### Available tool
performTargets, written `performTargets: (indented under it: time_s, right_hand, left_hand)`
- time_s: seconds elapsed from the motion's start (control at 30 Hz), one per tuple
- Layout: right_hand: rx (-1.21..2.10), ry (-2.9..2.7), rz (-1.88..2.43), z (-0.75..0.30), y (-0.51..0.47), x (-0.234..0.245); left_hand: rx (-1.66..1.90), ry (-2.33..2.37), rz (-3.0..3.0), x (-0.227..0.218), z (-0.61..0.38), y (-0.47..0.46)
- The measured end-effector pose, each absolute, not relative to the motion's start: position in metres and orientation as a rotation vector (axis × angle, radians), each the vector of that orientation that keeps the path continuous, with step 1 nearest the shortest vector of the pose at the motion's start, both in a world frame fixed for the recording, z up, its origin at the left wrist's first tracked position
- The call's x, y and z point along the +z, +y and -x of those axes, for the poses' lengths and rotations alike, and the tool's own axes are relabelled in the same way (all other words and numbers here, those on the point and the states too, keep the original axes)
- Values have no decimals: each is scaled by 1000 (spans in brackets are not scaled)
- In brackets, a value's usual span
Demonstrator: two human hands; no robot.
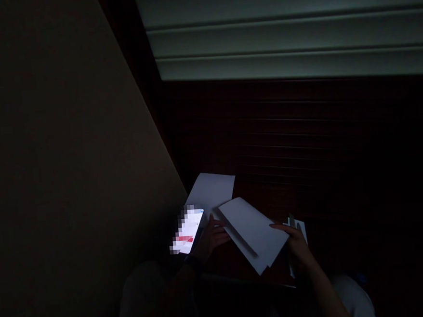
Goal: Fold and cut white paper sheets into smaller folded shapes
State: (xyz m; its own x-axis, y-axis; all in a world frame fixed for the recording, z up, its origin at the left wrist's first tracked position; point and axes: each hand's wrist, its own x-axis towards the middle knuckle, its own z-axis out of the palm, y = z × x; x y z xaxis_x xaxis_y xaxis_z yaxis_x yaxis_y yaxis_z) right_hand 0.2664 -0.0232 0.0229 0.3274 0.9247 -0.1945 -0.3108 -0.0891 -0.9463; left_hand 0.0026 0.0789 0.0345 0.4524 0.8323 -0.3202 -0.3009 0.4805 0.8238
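A folded sheet of white paper (254, 228) is tilted above a dark reddish-brown tabletop, its two layers slightly apart along the left side. My right hand (295, 242) grips its right corner, with a finger lying over the top face. At the left edge, my left hand (214, 235) has its fingers stretched out against the paper and its thumb raised apart; the fingertips are partly hidden. Another white sheet (213, 189) lies flat behind. Beside my left hand, a lit phone (189, 232) leans at a slant, part of its screen blurred out.
More white paper (302, 229) lies beyond my right hand, with a dark, slim object (291, 219) on it that I cannot make out. A plain wall (68, 139) rises at the left; pale slats (282, 37) are set above dark wood panelling (267, 125). The room is very dim.
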Motion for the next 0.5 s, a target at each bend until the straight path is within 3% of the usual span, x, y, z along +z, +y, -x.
performTargets:
  time_s: [0.5]
  right_hand:
    - [1006,-1251,1422,-238,-66,21]
  left_hand:
    - [914,952,-857,34,1,68]
